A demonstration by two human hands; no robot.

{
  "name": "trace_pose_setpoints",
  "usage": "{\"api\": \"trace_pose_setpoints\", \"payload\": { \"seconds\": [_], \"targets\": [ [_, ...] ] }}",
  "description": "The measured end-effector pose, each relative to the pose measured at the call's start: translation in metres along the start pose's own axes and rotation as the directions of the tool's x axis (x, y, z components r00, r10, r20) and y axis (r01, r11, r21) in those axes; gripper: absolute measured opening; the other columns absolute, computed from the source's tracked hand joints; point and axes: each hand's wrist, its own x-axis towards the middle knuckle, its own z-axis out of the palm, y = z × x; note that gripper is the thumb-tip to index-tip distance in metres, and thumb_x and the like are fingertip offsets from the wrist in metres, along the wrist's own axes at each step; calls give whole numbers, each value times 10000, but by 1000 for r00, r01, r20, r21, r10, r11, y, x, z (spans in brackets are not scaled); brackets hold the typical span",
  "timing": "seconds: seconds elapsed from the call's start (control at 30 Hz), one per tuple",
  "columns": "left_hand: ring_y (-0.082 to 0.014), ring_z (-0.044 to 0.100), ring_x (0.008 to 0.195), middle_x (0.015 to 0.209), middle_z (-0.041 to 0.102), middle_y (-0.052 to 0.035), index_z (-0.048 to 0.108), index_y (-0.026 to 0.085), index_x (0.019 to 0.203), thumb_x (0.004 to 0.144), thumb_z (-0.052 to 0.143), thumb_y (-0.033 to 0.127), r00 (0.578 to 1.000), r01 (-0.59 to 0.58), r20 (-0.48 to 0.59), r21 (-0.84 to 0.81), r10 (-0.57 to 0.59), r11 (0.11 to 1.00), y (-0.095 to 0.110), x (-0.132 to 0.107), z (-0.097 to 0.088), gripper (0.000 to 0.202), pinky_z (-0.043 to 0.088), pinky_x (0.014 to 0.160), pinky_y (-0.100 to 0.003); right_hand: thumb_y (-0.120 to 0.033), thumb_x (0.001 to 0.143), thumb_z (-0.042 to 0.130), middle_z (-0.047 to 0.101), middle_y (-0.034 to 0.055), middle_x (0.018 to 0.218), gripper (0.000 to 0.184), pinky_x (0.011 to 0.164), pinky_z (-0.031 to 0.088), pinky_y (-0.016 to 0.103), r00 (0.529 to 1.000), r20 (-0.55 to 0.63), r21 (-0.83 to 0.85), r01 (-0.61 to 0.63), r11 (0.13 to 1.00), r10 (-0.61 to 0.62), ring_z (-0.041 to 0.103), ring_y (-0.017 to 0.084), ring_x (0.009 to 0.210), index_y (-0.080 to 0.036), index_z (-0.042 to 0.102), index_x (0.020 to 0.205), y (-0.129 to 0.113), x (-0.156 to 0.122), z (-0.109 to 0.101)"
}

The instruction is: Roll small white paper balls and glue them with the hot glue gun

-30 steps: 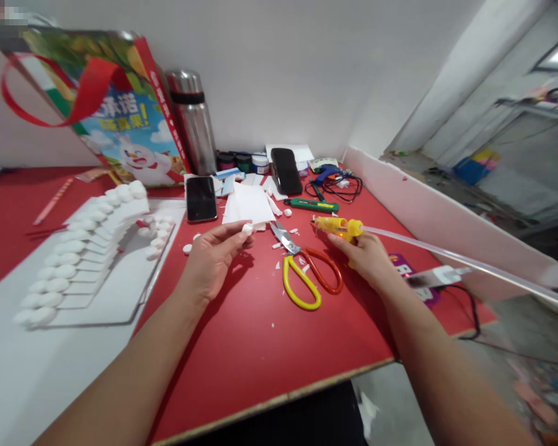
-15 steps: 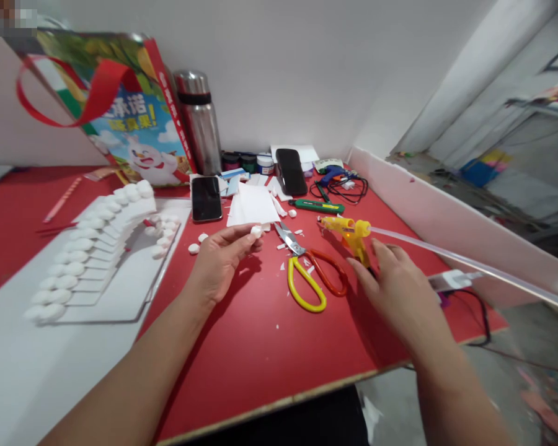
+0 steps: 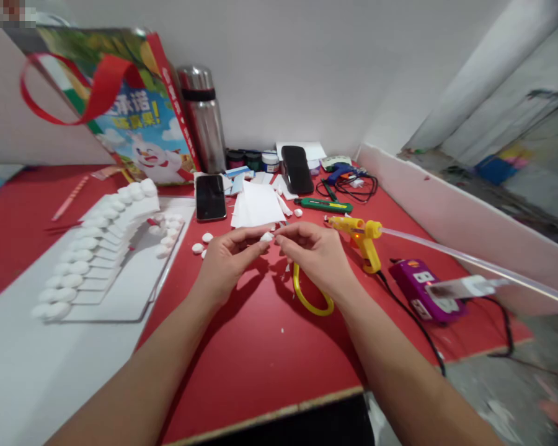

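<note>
White piece [image 3: 266,236] pinched in the thumb and fingers of the left hand [image 3: 227,266], above the bench [image 3: 260,365].
Fingertip grip presumably leaves it exposed to the right hand [image 3: 323,257], whose thumb and forefinger bunch beside it, contact unclear; yellow glue gun [image 3: 366,238] stands right, likely so placed to free that hand.

Diffuse, fairly dim light leaves the wall [image 3: 297,74] grey; soft shadows darken the red tabletop [image 3: 260,371] under the left hand [image 3: 227,263] and right hand [image 3: 314,260], and along the arms [image 3: 167,356] between 5 and 7 o'clock; pale glare streaks the steel flask [image 3: 207,133] between 10 and 11 o'clock; a tiny orange glow marks the glue gun [image 3: 361,234] at 3 o'clock; wide-angle stretch tilts the printed bag [image 3: 137,124] at 10 o'clock, where a corner patch [image 3: 16,13] is pixelated; the background [image 3: 506,142] between 2 and 3 o'clock is smeared
</note>
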Motion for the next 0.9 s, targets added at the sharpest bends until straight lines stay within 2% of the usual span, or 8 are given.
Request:
{"api": "trace_pose_setpoints", "payload": {
  "seconds": [0.17, 0.3, 0.5, 0.7, 0.9],
  "targets": [
    [-210, 717, 948, 1216, 775, -114, 824, 198, 1075, 755, 888, 337, 1000, 8, 13, 25, -8, 1000, 0, -1, 4, 354, 595, 848, -343, -287, 788, 747, 749, 28, 735, 160, 585, 519, 239, 998, -57, -12, -11, 1000, 10, 656, 121, 617, -148, 763, 865, 4, -6, -1],
    [-216, 720, 982, 1203, 781, -105, 833, 201, 1035, 754, 890, 325, 1000, -28, 1, 65, 28, 997, 0, -1, 5, 313, 589, 874, -339, -269, 769, 744, 741, 20, 696, 128, 546, 513, 235, 998, -62, -27, -28, 999, 26, 655, 123, 580, -153, 752, 825, 5, -4, -2],
    [-213, 720, 995, 1206, 781, -97, 832, 218, 1049, 787, 869, 309, 998, -52, 27, 71, 50, 996, -3, -1, 4, 280, 593, 853, -321, -275, 781, 728, 746, 25, 704, 128, 548, 506, 238, 998, -61, -48, 13, 999, -16, 654, 123, 577, -154, 744, 819, 7, -4, -2],
    [-226, 714, 1013, 1231, 770, -107, 833, 210, 1047, 786, 869, 303, 999, -44, 36, 68, 41, 997, -1, -2, 5, 279, 600, 811, -310, -250, 774, 688, 732, 21, 689, 104, 585, 493, 248, 996, -67, -101, 46, 994, -53, 623, 116, 589, -156, 730, 783, 8, -3, -1],
    [-231, 705, 1029, 1322, 726, -122, 824, 198, 1072, 801, 859, 293, 997, -13, 74, 17, 11, 1000, -4, -1, 3, 290, 605, 843, -342, -256, 767, 672, 709, 12, 685, 103, 588, 475, 254, 997, -67, -80, 17, 997, -22, 591, 112, 587, -161, 710, 778, 8, -3, -2]
  ]
}}
